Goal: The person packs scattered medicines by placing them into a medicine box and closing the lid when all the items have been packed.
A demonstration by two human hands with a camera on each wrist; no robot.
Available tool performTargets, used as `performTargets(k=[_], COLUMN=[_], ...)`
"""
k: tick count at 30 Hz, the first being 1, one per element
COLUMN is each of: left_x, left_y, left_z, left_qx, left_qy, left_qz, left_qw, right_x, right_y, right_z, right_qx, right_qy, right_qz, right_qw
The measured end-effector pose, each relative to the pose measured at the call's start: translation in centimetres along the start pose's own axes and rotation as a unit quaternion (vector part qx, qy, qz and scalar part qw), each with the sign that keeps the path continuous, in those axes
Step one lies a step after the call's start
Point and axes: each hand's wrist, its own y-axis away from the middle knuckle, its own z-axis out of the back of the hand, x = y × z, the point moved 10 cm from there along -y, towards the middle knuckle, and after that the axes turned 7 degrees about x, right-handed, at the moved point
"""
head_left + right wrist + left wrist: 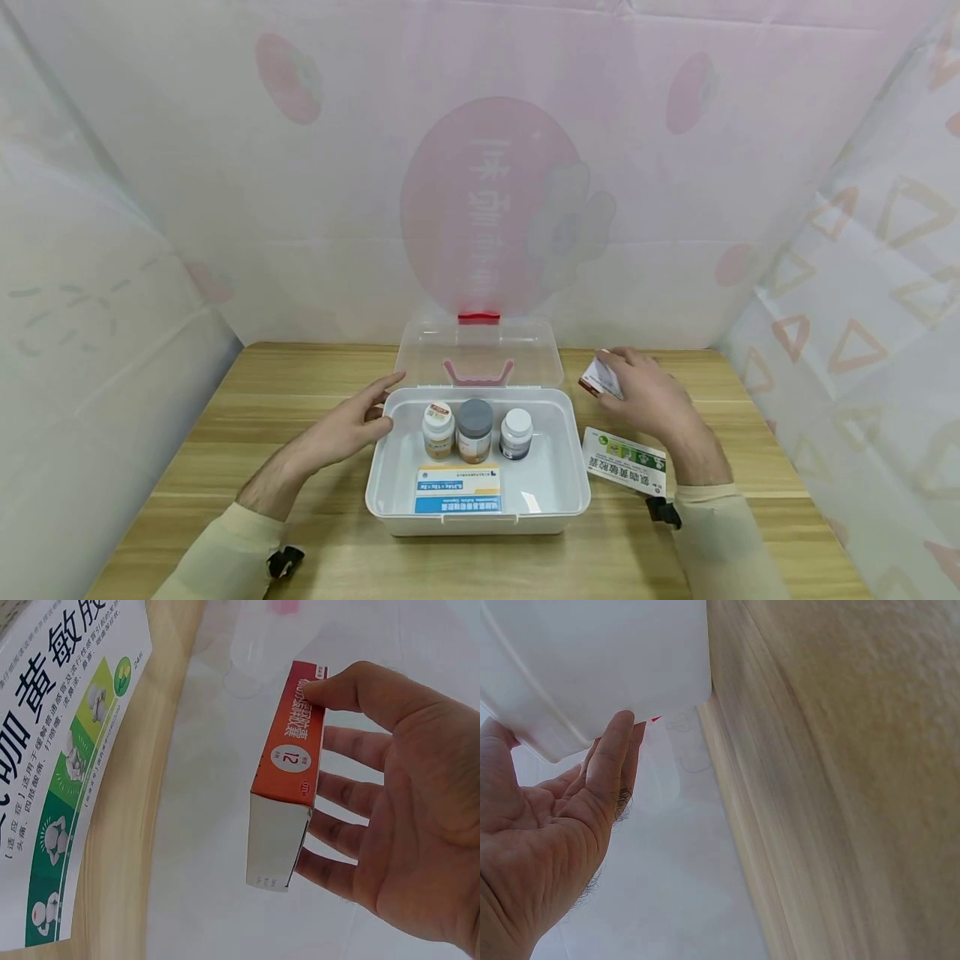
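My right hand (648, 398) pinches a small red and white medicine box (289, 742) between thumb and fingers, above the table right of the container. The right wrist view shows its red printed side and blank white end. My left hand (348, 425) touches the left rear corner of a white plastic storage box (480, 525), fingers fairly straight. Inside it stand a white bottle with an orange-brown label (438, 433), a grey-capped bottle (475, 429) and a small white bottle (516, 433). A blue, white and yellow medicine box (457, 490) lies at its front.
The clear lid (420, 350) is folded back behind the storage box, with a pink handle (480, 382) and a red latch (478, 318). A green and white medicine box (626, 462) lies on the wooden table (315, 367) at right. Printed cloth (337, 208) walls the table in.
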Motion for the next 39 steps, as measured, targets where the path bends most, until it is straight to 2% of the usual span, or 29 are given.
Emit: performTargets(k=[15,24,39], left_x=[0.1,0.0,0.0], left_y=[0.0,-0.1,-0.3], left_z=[0.1,0.0,0.0], left_qx=[-0.002,0.001,0.001], left_qy=[-0.006,0.0,-0.001], left_qz=[0.003,0.0,0.001], left_qw=[1.0,1.0,1.0], right_x=[2.3,4.5,8.3], right_y=[0.2,0.6,1.0], right_z=[0.9,2.0,2.1], right_qx=[-0.026,-0.042,-0.04], right_qy=[0.014,0.02,0.053], right_qz=[0.041,0.064,0.096], right_qw=[0.9987,0.9969,0.9931])
